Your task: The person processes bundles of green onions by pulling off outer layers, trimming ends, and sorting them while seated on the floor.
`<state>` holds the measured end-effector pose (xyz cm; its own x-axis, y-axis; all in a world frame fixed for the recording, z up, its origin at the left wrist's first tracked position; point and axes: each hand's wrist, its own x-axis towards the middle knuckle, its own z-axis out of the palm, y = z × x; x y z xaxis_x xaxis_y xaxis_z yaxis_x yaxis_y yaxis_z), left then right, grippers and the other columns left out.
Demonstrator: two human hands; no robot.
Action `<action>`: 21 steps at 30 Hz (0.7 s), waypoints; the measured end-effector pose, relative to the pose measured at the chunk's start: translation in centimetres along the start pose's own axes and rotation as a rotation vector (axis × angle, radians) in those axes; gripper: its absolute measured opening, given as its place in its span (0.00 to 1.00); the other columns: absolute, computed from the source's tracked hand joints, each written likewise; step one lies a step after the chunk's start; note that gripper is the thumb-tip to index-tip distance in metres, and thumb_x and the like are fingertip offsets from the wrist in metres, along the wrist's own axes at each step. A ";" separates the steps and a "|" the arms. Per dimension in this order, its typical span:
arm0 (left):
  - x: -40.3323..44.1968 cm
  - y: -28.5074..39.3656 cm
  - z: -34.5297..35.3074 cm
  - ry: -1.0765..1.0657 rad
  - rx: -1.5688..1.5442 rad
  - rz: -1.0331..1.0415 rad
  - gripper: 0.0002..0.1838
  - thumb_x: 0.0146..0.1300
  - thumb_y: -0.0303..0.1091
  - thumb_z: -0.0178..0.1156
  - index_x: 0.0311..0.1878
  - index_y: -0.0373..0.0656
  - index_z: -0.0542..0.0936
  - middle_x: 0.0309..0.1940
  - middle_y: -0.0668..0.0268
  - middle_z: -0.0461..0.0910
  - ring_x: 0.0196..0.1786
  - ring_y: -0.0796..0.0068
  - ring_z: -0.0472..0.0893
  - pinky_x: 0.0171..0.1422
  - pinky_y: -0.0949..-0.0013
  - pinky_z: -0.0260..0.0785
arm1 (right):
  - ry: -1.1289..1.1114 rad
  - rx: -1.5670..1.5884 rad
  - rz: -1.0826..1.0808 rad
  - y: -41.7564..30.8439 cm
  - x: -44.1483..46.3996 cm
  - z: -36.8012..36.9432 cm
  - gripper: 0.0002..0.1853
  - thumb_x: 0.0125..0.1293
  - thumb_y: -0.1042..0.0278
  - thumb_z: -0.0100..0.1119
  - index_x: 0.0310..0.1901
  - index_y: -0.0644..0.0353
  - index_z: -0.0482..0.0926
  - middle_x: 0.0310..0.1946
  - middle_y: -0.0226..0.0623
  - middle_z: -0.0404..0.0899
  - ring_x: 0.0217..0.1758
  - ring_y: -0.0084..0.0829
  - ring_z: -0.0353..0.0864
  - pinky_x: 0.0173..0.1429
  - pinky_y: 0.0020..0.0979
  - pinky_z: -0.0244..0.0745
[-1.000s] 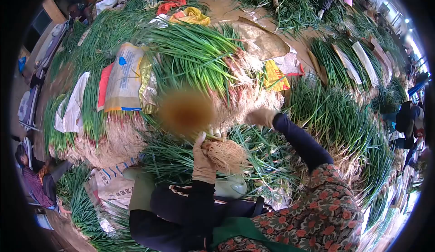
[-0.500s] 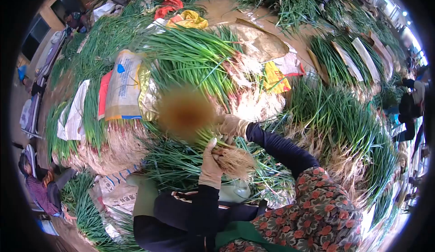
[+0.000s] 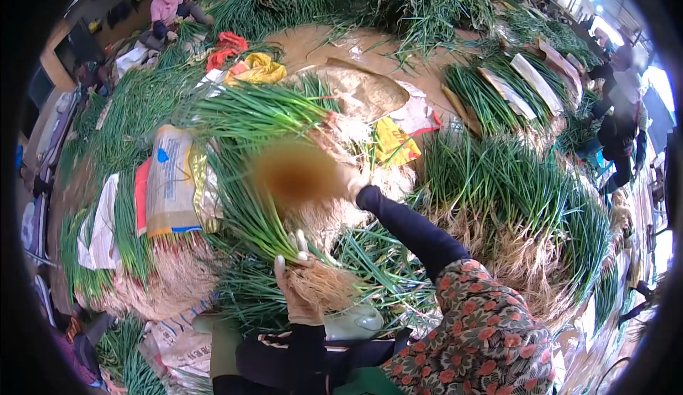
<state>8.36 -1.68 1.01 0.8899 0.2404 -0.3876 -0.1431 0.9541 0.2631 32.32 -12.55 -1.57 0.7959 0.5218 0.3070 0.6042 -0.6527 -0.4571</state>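
Note:
My left hand [image 3: 302, 297], in a pale glove, is wrapped round a bunch of green onions [image 3: 316, 281] near its roots. The roots hang to the right and the green leaves run up to the left. My right hand [image 3: 353, 184], also gloved, is stretched forward to the root end of a big heap of green onions [image 3: 284, 114]. A brown smudge on the lens covers its fingers, so what they touch is hidden. Below the left hand, loose green onion leaves [image 3: 249, 281] lie in front of my knees.
Another heap of green onions [image 3: 498, 174] lies at the right. A white sack [image 3: 171, 189] covers part of a left heap. Beyond are a yellow bag [image 3: 395, 141], a yellow cloth [image 3: 257, 66] and a red cloth [image 3: 228, 48]. A person in pink [image 3: 167, 7] sits at the far left.
My right hand has moved away from the held bunch, forward to the heap. My left hand keeps the bunch, now lower and further left in view. The camera view has shifted.

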 end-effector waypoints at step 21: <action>1.2 -1.0 -0.8 0.057 0.184 -0.086 0.22 0.63 0.45 0.54 0.53 0.38 0.73 0.47 0.59 0.78 0.47 0.66 0.79 0.56 0.61 0.72 | -0.585 0.715 0.161 -2.0 -10.6 3.6 0.17 0.68 0.59 0.53 0.51 0.61 0.76 0.31 0.32 0.80 0.31 0.22 0.76 0.34 0.29 0.73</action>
<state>9.18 -2.18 -0.41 0.8688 0.1739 -0.4636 0.0187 0.9241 0.3817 22.59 -14.81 -6.88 0.6049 0.7748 -0.1839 0.1671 -0.3493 -0.9220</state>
